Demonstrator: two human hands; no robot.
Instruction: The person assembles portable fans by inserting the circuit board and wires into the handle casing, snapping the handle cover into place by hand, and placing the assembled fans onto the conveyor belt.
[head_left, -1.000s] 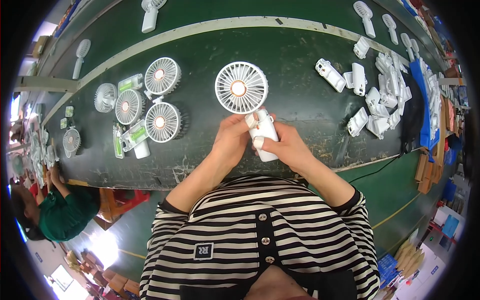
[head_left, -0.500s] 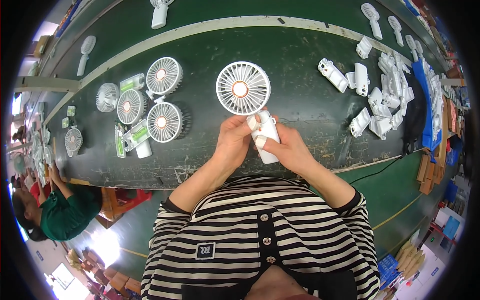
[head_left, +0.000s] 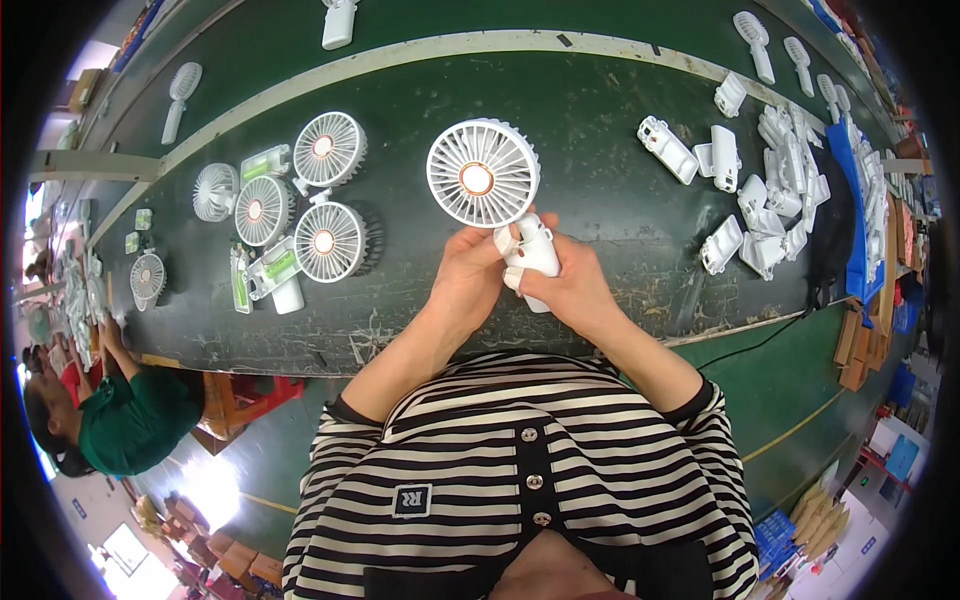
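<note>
White plastic handheld fan (head_left: 484, 180) has stayed upright over the dark green worktop (head_left: 600, 130) across the last second, barely shifted; both hands remain closed on its handle, left hand (head_left: 470, 275) and right hand (head_left: 572, 290) pressing at the grip, so the handle work looks ongoing. Left of them lie finished fan heads (head_left: 325, 240) and green-labelled packs (head_left: 268, 268); white handle shells (head_left: 775, 190) pile at right

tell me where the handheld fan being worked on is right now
In the head view the white handheld fan is at centre, over the dark green table. Its handle sits between the left hand and right hand, right of the loose fan heads.
</note>
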